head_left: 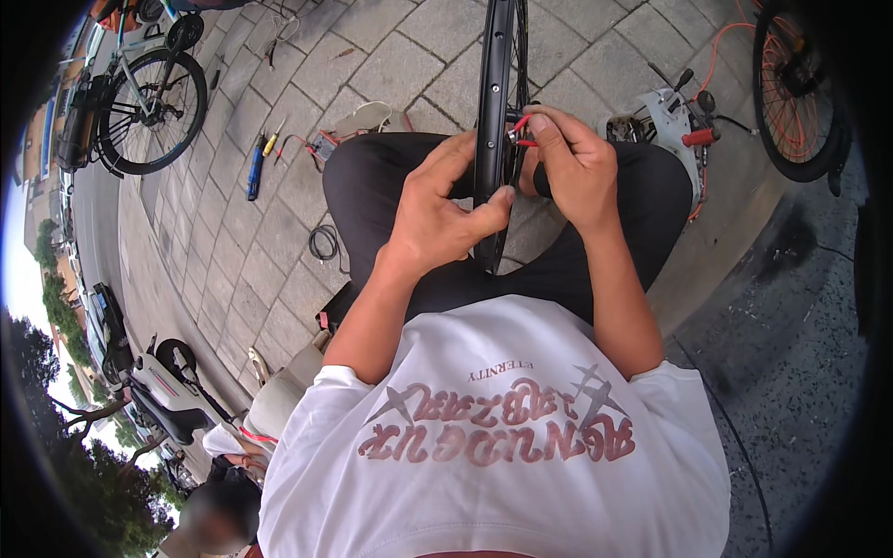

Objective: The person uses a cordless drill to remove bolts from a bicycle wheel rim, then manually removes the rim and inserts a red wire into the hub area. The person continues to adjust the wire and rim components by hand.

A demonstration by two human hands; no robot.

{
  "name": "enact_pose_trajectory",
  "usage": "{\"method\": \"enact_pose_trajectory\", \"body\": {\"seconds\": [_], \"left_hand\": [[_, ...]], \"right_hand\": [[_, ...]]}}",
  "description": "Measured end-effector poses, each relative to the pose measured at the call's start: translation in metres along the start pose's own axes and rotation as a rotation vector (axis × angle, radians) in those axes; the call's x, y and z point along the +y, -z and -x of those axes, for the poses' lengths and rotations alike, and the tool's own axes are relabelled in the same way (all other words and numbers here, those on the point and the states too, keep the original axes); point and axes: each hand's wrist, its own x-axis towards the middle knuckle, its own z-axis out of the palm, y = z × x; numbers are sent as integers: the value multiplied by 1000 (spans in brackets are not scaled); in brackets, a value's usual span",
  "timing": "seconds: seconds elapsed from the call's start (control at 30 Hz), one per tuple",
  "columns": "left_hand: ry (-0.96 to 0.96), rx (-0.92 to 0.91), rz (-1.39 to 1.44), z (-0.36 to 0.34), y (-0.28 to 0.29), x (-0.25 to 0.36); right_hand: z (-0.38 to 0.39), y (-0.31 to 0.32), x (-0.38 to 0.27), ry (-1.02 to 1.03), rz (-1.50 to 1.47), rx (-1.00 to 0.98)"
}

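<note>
A black bicycle wheel rim [491, 139] stands upright between my knees, its edge turned toward me. My left hand [445, 206] wraps the rim from the left, thumb pressed on its near face. On the right side my right hand [579, 167] pinches a small red-handled tool [526, 142] with a silver head. The tool's head is against the spokes beside the rim; my fingers cover part of it, and I cannot tell its exact kind. Dark spokes [522, 56] run along the rim's right side.
A blue screwdriver [254, 169] and a yellow-handled one [272, 142] lie on the paving left. A coiled black cable [324, 243] lies near my left knee. Right stands a metal machine [677, 130] with a red handle, and a tire [789, 102] beside an orange hose.
</note>
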Motion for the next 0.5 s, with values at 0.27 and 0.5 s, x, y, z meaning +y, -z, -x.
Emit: {"method": "enact_pose_trajectory", "body": {"seconds": [0.27,0.5], "left_hand": [[41,33,-79,4,14,0],[-9,88,-73,6,14,1]], "right_hand": [[-2,-37,25,-258,-375,-138],[-12,-40,34,-349,-485,-319]]}}
